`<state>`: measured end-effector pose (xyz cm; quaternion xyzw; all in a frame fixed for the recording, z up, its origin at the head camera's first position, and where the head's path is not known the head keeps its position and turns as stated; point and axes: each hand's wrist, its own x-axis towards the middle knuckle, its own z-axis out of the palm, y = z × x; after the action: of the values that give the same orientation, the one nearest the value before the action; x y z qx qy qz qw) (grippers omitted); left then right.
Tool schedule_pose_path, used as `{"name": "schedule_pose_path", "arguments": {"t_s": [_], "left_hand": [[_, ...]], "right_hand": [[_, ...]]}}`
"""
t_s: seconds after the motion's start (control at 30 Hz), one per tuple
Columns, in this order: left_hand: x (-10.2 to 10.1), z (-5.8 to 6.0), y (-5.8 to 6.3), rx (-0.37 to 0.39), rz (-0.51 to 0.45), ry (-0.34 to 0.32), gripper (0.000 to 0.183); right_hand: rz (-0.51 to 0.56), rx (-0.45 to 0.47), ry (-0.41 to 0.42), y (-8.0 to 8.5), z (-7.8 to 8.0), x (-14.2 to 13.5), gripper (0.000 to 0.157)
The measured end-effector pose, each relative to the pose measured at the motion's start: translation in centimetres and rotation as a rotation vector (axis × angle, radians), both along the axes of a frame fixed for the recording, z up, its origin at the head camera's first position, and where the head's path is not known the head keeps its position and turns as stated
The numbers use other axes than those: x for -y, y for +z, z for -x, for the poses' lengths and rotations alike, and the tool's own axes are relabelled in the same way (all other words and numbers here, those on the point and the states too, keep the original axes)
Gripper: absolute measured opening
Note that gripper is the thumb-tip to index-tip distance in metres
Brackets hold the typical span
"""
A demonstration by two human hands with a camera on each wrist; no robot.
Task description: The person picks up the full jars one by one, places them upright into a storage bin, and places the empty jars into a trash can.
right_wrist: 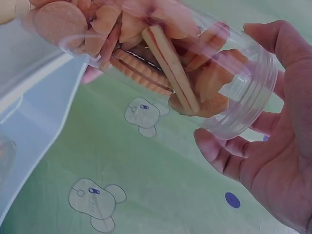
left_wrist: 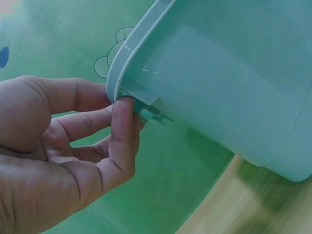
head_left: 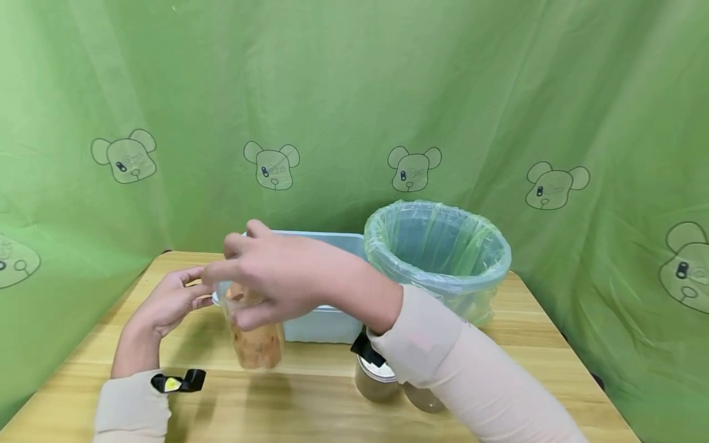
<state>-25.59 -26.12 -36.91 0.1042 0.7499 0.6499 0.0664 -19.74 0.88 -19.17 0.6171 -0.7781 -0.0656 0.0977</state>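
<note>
One held jar (head_left: 257, 346), perhaps two canisters (head_left: 374, 383)

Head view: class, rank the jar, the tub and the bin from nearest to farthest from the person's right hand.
1. Jar: held in the right hand.
2. Tub: just behind that hand, partly hidden by it.
3. Bin: farthest, to the right of the tub.

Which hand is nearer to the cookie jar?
Right. The right hand grips the cookie jar near its top; the left hand is off to the jar's left, holding the blue tub by its rim.
</note>
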Motion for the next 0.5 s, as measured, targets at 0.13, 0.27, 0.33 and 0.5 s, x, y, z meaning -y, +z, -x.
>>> {"name": "schedule_pose_path", "arguments": {"t_s": [0.13, 0.27, 0.33, 0.5], "left_hand": [[-0.1, 0.1, 0.0, -0.001, -0.003, 0.004, 0.059], [0.0, 0.1, 0.0, -0.008, -0.009, -0.006, 0.056], [0.0, 0.1, -0.1, -0.010, -0.012, -0.012, 0.056], [0.0, 0.3, -0.2, -0.014, -0.006, -0.013, 0.055]], "right_hand": [[0.017, 0.035, -0.054, 1.5, 0.3, -0.3, 0.048], [0.032, 0.039, -0.114, 2.6, 1.0, -0.5, 0.048], [0.041, 0.043, -0.130, 3.0, 1.4, -0.6, 0.048], [0.094, 0.069, -0.175, 3.3, 2.8, -0.8, 0.049]]}}
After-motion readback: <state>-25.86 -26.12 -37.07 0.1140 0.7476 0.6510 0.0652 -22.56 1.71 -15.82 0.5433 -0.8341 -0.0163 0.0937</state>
